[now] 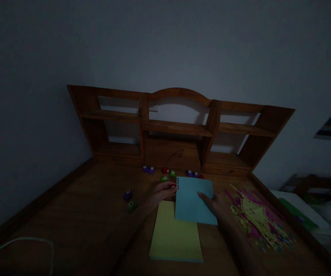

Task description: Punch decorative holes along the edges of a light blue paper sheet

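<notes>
A light blue paper sheet is held up over the desk, with a column of small dark round marks along its upper left edge. My right hand grips its right side, thumb across the front and the other fingers mostly behind. At the marked left edge, my left hand has its fingertips closed against the paper; the dim light hides finer detail there. Below, partly covered by the blue sheet, a pale yellow sheet lies on top of a thin stack, with a bluish edge showing at its near side.
A wooden shelf unit stands along the wall at the back of the desk. Small purple pieces and green pieces are scattered about. Pink and yellow perforated strips pile up at right. A white cable curves at left.
</notes>
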Tool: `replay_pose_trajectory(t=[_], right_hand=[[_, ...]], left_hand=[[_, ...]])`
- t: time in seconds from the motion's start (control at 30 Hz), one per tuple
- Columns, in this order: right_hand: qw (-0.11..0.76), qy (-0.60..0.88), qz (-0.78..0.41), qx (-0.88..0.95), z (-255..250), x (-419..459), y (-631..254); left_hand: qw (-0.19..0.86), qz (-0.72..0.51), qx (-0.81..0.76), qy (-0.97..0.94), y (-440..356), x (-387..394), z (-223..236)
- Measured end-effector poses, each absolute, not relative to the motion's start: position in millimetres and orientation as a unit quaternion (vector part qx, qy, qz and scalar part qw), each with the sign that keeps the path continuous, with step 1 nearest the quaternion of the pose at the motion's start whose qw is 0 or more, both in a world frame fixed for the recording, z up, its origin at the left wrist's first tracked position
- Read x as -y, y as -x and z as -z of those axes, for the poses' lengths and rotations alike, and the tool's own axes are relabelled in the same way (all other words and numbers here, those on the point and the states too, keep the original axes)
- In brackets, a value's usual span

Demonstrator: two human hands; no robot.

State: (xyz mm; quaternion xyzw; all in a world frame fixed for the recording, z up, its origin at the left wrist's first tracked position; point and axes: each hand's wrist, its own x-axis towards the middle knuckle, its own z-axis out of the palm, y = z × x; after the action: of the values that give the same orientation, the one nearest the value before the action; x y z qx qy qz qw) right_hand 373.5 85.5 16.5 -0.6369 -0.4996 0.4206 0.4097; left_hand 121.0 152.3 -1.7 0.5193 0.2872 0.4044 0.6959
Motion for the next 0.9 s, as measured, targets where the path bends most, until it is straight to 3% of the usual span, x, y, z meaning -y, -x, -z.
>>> replay_pose_trajectory(t=[0.9], right_hand=[[0.451,0.613,-0.46,0.459,-14.2,-84.3,-375.0]], left_hand=[[0.731,-0.419,-0.265,-0.468,-117.2,-149.5,1.6]])
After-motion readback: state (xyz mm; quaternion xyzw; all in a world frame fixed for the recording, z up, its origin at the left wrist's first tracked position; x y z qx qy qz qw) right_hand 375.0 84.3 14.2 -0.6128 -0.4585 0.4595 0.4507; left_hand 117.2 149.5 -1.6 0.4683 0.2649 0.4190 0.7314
